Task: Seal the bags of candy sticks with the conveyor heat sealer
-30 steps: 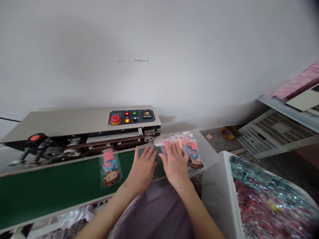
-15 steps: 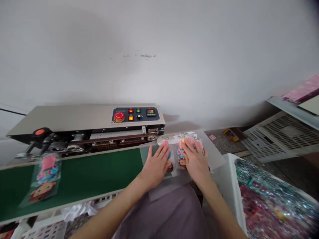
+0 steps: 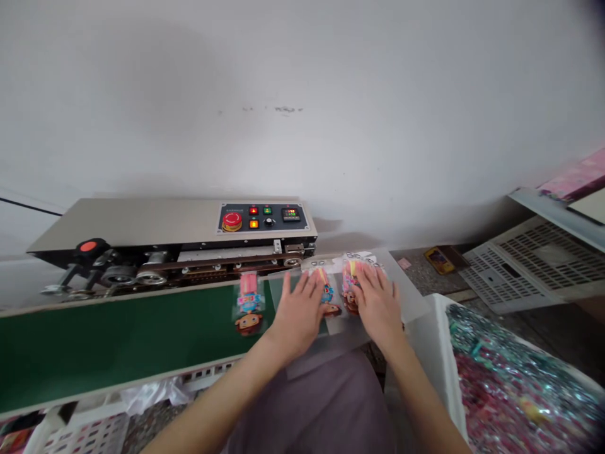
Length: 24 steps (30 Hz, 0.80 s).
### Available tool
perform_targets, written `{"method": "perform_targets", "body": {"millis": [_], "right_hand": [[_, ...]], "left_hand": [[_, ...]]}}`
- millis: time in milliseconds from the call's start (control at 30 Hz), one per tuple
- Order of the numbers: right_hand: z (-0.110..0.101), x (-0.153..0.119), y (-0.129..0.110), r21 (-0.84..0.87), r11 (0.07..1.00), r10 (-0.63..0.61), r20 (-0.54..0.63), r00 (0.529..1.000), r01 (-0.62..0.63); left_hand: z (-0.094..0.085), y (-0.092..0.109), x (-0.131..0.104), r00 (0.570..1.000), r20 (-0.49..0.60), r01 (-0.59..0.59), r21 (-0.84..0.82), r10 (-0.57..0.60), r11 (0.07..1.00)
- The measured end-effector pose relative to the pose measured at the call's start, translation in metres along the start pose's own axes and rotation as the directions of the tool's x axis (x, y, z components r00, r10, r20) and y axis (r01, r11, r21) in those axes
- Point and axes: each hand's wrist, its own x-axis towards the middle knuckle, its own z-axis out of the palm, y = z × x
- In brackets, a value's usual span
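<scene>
My left hand point(image 3: 299, 312) lies with its fingers spread over a clear plastic packet point(image 3: 331, 309) that shows a cartoon face and pink and yellow pieces. The fingers partly cover that packet, near the right end of the green conveyor belt point(image 3: 118, 337). Just to the right, my right hand point(image 3: 378, 301) rests flat, fingers apart, on a group of similar packets point(image 3: 351, 296) on a translucent sheet point(image 3: 407, 296). How many lie under it is hidden. Another packet point(image 3: 248, 306), pink at the top with a brown-haired cartoon face below, lies alone on the belt left of my left hand.
Behind the belt stands a sealing machine point(image 3: 142, 221) with a red stop button point(image 3: 232, 221) and lit switches. A white bin point(image 3: 442, 315) of shiny packets stands at right. Beyond it is a grey slatted crate point(image 3: 513, 255). A white basket point(image 3: 89, 435) sits below the belt.
The packet at the belt's far left is out of view. A packet now lies on the belt beside my left hand. My left hand covers a packet slightly further right; my right hand has hardly moved.
</scene>
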Motion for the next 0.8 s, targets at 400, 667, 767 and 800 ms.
{"method": "perform_targets", "body": {"millis": [400,667,767,800], "right_hand": [[0.003,-0.015,-0.069,0.146,0.982,-0.134,0.085,0.987,0.121],[-0.005,-0.002,-0.027,-0.006,1.0,-0.004,-0.001,1.0,0.004],[0.003,-0.004,-0.019,-0.052,0.999,0.02,0.045,0.999,-0.017],[0.006,-0.006,-0.02,-0.052,0.999,0.008,0.053,0.999,-0.005]], "left_hand": [[0.009,-0.034,-0.029,1.0,0.025,0.008,0.084,-0.01,0.996],[0.01,-0.003,-0.001,0.999,-0.015,-0.033,0.015,0.033,0.999],[0.027,0.004,0.006,0.997,-0.034,-0.072,0.012,0.073,0.997],[0.031,0.004,0.005,0.996,-0.04,-0.073,0.019,0.074,0.997]]}}
